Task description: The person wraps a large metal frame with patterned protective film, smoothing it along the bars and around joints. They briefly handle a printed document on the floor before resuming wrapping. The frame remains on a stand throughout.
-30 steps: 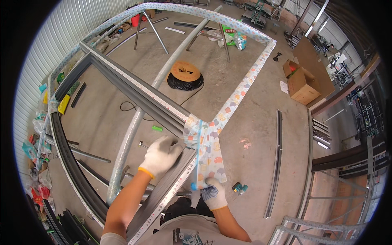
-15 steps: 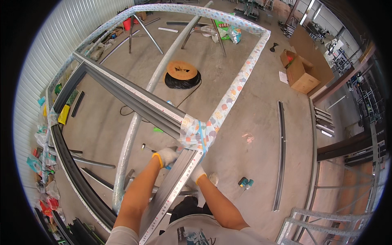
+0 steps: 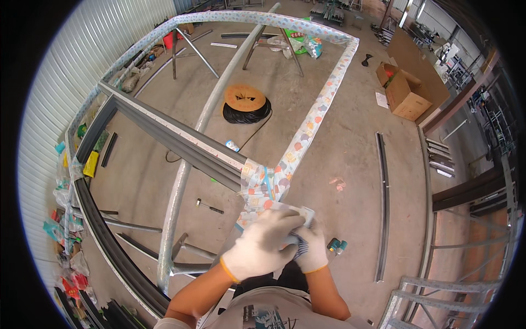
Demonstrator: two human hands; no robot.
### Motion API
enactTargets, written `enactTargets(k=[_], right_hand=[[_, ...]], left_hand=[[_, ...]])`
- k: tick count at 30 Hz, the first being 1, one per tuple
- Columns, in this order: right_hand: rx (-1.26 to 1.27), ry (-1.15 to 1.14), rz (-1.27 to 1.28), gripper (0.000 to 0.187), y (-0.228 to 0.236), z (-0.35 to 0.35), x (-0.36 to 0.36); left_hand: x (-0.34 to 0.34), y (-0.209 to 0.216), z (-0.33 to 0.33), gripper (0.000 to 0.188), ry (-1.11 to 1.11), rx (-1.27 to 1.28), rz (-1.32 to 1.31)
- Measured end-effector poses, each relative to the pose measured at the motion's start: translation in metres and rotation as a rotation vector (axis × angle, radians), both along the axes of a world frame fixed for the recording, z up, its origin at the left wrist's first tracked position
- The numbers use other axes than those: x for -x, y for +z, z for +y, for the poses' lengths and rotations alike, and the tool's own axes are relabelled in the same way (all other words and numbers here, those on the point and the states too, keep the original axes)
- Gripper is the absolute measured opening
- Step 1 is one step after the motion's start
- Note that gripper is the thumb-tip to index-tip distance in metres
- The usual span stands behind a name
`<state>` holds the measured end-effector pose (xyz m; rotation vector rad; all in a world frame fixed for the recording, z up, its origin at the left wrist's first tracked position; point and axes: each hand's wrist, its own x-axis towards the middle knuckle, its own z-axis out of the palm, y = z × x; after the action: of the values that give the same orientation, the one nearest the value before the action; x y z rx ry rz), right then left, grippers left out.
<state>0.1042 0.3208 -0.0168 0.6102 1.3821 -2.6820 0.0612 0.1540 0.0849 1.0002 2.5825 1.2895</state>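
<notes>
Film (image 3: 253, 174) with a coloured print wraps the near end of the dark grey profile (image 3: 175, 141), just beyond the left hand (image 3: 263, 241), the nearer one; the profile's long axis runs away forward-left of that hand. The right hand (image 3: 309, 247) adjoins it; fingers curl on both, grip indeterminable. Marks on the white strip (image 3: 186, 132), forward-left likewise, are illegible
</notes>
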Motion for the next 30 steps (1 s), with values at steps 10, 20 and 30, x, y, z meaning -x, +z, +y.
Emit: enactTargets(k=[10,20,30], right_hand=[[0.056,0.237,-0.013,0.043,-0.212,-0.091,0.057],[0.826,0.160,0.018,0.054,-0.237,-0.150,0.093],[-0.182,-0.264,-0.448,0.023,-0.256,0.053,-0.031]], left_hand=[[0.081,-0.136,-0.091,0.030,0.626,0.025,-0.477],[0.083,-0.207,-0.102,0.054,0.718,0.105,-0.583],[0.024,-0.090,-0.162,0.055,0.927,0.214,-0.393]])
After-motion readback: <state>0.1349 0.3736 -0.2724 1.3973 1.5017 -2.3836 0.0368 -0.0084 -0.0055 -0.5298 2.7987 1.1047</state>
